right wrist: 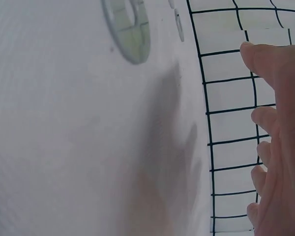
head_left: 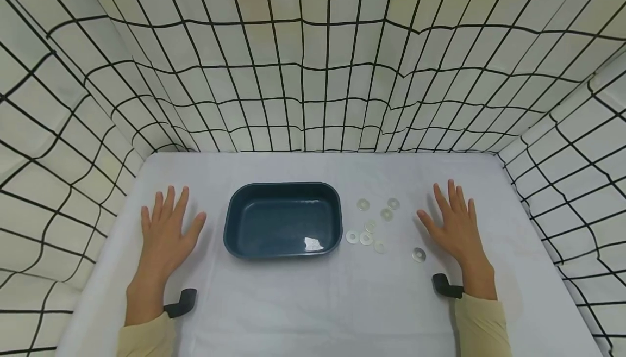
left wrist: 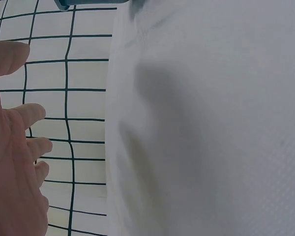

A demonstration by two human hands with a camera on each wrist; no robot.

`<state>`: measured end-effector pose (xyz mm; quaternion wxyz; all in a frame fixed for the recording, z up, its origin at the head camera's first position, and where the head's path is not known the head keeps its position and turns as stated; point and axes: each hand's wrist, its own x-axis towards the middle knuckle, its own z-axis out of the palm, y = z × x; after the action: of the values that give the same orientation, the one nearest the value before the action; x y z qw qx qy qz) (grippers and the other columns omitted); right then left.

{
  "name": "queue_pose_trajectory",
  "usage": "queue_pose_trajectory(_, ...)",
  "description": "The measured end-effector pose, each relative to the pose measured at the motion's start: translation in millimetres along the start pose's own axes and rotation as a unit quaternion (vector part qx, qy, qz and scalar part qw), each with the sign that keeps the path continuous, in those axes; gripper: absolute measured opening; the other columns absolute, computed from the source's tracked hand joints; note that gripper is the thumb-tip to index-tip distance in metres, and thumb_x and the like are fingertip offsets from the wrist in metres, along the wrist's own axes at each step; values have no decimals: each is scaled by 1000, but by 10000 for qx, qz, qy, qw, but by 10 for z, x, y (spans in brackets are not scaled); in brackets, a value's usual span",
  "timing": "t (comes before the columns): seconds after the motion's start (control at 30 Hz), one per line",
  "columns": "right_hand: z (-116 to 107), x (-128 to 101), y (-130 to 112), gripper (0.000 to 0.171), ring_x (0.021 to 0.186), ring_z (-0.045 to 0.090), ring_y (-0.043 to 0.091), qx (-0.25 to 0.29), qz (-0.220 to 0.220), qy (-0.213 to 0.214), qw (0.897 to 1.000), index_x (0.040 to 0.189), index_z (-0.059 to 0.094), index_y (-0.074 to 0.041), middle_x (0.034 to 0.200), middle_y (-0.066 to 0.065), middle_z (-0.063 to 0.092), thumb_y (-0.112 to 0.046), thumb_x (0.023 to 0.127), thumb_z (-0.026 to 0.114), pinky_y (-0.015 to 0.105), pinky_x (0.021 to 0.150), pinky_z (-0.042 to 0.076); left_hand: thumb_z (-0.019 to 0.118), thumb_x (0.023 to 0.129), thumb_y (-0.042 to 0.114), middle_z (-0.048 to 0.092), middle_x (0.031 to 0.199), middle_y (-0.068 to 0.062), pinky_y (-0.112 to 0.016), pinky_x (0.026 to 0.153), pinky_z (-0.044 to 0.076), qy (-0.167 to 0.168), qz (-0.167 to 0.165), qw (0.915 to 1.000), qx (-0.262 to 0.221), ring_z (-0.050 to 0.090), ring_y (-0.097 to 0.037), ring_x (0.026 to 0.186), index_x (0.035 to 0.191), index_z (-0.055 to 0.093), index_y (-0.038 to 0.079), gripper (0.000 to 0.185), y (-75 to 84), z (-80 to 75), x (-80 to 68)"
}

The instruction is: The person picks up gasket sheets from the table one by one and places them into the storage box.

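Both hands hover just over the white table with fingers spread, holding nothing. My left hand (head_left: 166, 235) is to the left of a dark blue rectangular tray (head_left: 283, 255); nothing lies in the tray. My right hand (head_left: 457, 232) is at the right, nearest to a grey metal washer (head_left: 418, 254) that lies apart from the others. Between the tray and that hand several pale flat washers (head_left: 366, 238) lie scattered, some touching or close together. In the right wrist view the washer (right wrist: 137, 44) shows large, with a shiny face and a round hole.
A white cloth (head_left: 303, 308) covers the table. Black wire grid (head_left: 313, 85) over white panels stands at the back and both sides. Each wrist bears a small black camera mount (head_left: 182, 302), pointing inward above the cloth.
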<state>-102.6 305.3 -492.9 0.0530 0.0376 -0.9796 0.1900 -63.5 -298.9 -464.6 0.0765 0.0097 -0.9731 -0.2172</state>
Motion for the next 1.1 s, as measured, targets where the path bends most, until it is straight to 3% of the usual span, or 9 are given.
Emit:
queue_pose_trajectory(0.43, -12, -54, -107, 81, 164, 12, 49, 243, -38, -14, 9997, 169, 28, -14, 179, 20, 9, -51, 104, 59, 73, 132, 8, 54, 107, 44, 19, 175, -26, -70, 132, -3, 238, 423, 9985, -236, 6, -45, 167, 168, 27, 6, 76, 234, 46, 23)
queue_pose_trajectory(0.63, -12, -4, -262, 77, 162, 20, 53, 464, -238, -118, 9986, 167, 33, -13, 178, 22, 14, -48, 105, 60, 76, 128, 14, 49, 110, 41, 35, 167, -31, -71, 131, 13, -72, 500, 9976, -481, 30, -53, 157, 167, 28, 6, 70, 414, 32, -14)
queue_pose_trajectory(0.73, -8, -2, -326, 74, 160, 23, 53, 528, -309, -262, 9978, 165, 37, -11, 177, 23, 17, -47, 105, 60, 76, 128, 16, 47, 112, 41, 37, 167, -31, -71, 130, 18, -359, 498, 9957, -691, 33, -53, 155, 168, 26, 7, 69, 505, 53, -57)
queue_pose_trajectory(0.93, -18, -177, -359, 64, 146, 46, 56, 488, -218, -522, 9972, 157, 49, -6, 169, 26, 36, -37, 104, 66, 75, 117, 38, 52, 110, 44, 30, 172, -25, -69, 126, 30, -968, 558, 9888, -986, 33, -49, 158, 169, 21, 6, 77, 724, 165, -104)
queue_pose_trajectory(1.1, 23, -289, -458, 55, 115, 68, 46, 383, -134, -718, 9966, 147, 60, -7, 146, 27, 55, -33, 100, 73, 65, 98, 58, 55, 109, 46, 25, 174, -26, -69, 126, 31, -1034, 512, 9894, -880, 30, -50, 158, 169, 17, 1, 84, 746, 157, -95)
